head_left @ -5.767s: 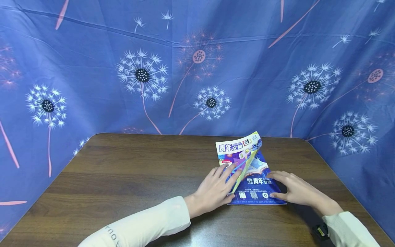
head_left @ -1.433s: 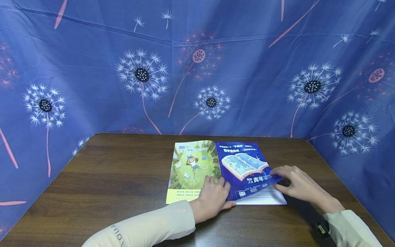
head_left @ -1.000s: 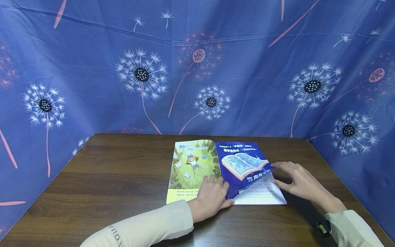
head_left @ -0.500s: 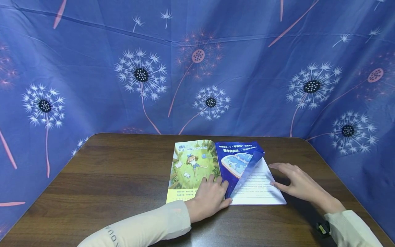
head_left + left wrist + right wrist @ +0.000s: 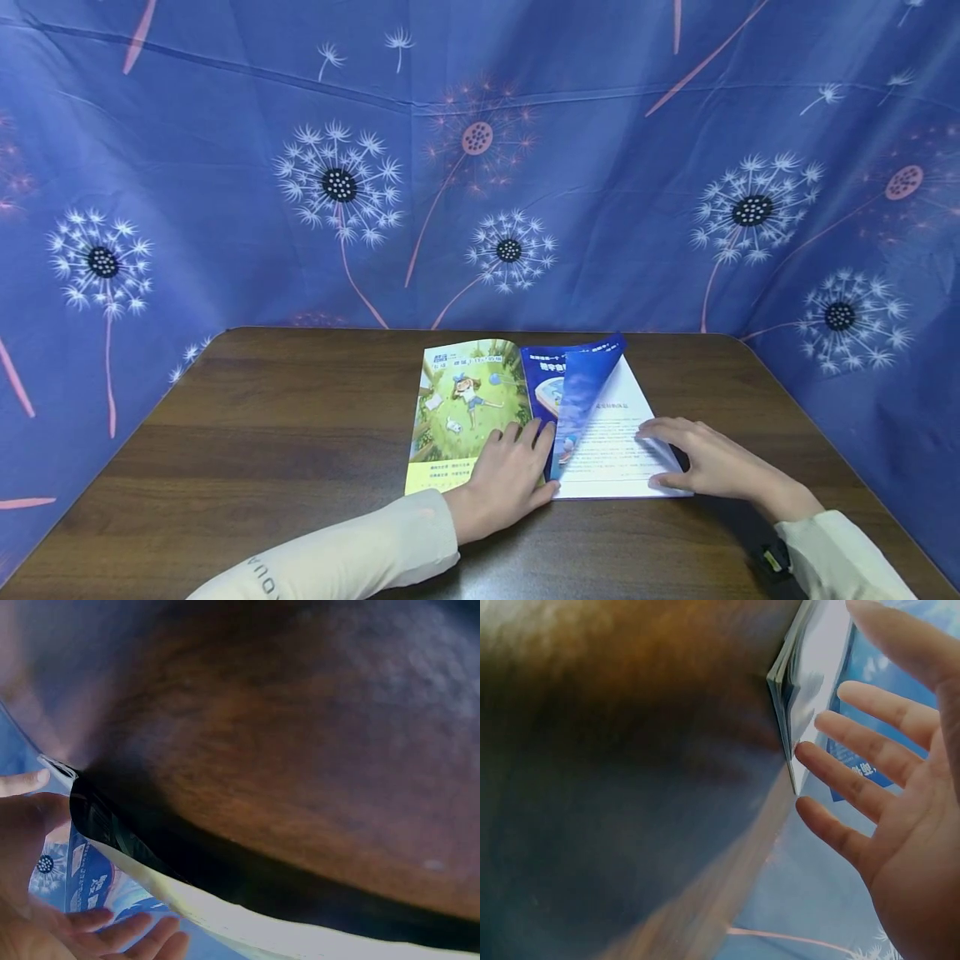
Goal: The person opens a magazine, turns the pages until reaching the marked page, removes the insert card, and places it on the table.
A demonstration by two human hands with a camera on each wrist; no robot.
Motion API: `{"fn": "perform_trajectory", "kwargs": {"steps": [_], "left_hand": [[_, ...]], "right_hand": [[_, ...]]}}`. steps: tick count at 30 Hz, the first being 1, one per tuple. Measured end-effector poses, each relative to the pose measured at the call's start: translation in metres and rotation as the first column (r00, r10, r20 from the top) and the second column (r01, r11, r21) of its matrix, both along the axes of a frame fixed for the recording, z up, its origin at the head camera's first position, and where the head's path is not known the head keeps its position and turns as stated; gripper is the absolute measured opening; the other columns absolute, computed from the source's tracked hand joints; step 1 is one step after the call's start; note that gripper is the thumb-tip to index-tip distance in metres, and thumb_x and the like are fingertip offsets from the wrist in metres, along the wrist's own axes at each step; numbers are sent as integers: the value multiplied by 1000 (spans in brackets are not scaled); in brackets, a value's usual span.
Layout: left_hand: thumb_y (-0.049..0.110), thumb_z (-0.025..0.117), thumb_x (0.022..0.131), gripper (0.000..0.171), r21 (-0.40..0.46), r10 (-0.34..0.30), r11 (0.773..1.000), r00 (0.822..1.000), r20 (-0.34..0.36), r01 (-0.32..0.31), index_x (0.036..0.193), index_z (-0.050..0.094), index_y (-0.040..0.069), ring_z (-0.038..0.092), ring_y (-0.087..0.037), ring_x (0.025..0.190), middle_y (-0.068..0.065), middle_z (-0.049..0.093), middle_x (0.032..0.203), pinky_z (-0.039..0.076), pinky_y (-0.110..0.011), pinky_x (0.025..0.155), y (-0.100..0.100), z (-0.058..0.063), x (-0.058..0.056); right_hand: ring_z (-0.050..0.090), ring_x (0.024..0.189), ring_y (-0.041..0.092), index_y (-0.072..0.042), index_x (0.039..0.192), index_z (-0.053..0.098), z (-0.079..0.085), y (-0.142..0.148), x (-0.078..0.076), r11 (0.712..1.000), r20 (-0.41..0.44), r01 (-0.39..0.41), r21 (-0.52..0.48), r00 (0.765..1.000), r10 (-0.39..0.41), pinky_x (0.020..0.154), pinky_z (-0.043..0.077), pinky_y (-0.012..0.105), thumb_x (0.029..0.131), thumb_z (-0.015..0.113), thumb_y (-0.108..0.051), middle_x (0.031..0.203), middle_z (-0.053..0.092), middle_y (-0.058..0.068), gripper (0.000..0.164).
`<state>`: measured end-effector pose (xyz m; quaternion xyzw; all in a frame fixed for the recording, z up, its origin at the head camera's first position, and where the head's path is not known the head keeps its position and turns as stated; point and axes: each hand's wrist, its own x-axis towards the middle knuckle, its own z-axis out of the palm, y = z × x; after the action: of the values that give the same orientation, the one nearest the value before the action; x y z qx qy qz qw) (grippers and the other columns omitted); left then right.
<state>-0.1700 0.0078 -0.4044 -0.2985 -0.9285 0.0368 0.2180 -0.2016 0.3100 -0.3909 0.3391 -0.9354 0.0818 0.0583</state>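
An open magazine (image 5: 468,408) lies on the wooden table, with a green illustrated page on its left side. Its blue page (image 5: 585,392) stands curled up in mid-turn, leaning left, and a white page of text (image 5: 618,450) shows beneath. My left hand (image 5: 506,475) rests on the lower part of the magazine by the spine, fingers extended. Over the right edge of the white page is my right hand (image 5: 723,467), its fingers spread and thumb apart. In the right wrist view my right hand (image 5: 907,780) has relaxed, separated fingers, with the magazine's page edges (image 5: 784,682) beside them.
The dark wooden table (image 5: 285,417) extends left of the magazine and along its front. A blue curtain (image 5: 600,167) with dandelion prints hangs behind and at both sides. A small dark device (image 5: 776,557) sits at the right sleeve's cuff.
The magazine has been opened from its cover. The right hand lifted the blue page's lower corner and let it go; the page has curled up and leftward. The right hand has lowered slightly.
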Motion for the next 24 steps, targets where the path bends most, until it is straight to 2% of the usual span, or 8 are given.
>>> {"fn": "perform_trajectory", "kwargs": {"steps": [3, 6, 12, 15, 18, 24], "left_hand": [[61, 55, 78, 84, 11, 6, 1000, 1000, 1, -6, 139, 33, 9, 54, -24, 108, -9, 47, 134, 47, -34, 78, 0, 0, 0], [63, 57, 75, 97, 30, 16, 999, 1000, -5, -16, 144, 20, 5, 46, -28, 120, -14, 34, 143, 44, -36, 88, 1, 1, 0], [65, 60, 72, 112, 49, 40, 998, 999, -28, -38, 145, 6, 0, 25, -36, 135, -20, 8, 152, 35, -41, 103, 2, 1, 0], [64, 60, 72, 113, 41, 38, 998, 999, -27, -37, 145, 3, 0, 12, -37, 139, -20, -1, 153, 29, -43, 107, 2, 0, 0], [63, 60, 74, 108, 39, 14, 999, 1000, -20, -13, 147, 4, 6, 2, -36, 140, -18, -6, 153, 24, -45, 109, 1, 0, 0], [61, 56, 78, 89, -1, -29, 1000, 999, -23, 29, 146, 18, 18, 2, -36, 141, -15, -3, 154, 19, -48, 110, -1, 0, 0]], "right_hand": [[56, 104, 26, -15, 111, 62, 0, 0, 2, 1000, 45, 13, 15, 999, -14, 79, 46, 49, 68, 76, -41, 116, 61, 5, 53], [55, 105, 27, -15, 110, 63, 0, 0, 3, 1000, 54, 22, 21, 998, -23, 80, 46, 49, 66, 77, -40, 117, 60, 6, 53], [53, 109, 30, -16, 110, 63, 2, -1, 3, 998, 101, 49, 31, 994, -51, 83, 44, 52, 65, 76, -45, 120, 58, 8, 55], [52, 111, 32, -16, 111, 63, 3, -2, 3, 997, 130, 62, 34, 989, -66, 84, 43, 54, 65, 75, -47, 122, 57, 9, 57], [52, 111, 33, -16, 111, 63, 4, -2, 3, 998, 136, 60, 25, 989, -62, 84, 43, 55, 65, 75, -50, 122, 57, 10, 59], [51, 112, 34, -15, 113, 63, 5, -1, 5, 999, 146, 51, 14, 988, -52, 83, 43, 55, 64, 73, -53, 123, 56, 11, 63]]}}
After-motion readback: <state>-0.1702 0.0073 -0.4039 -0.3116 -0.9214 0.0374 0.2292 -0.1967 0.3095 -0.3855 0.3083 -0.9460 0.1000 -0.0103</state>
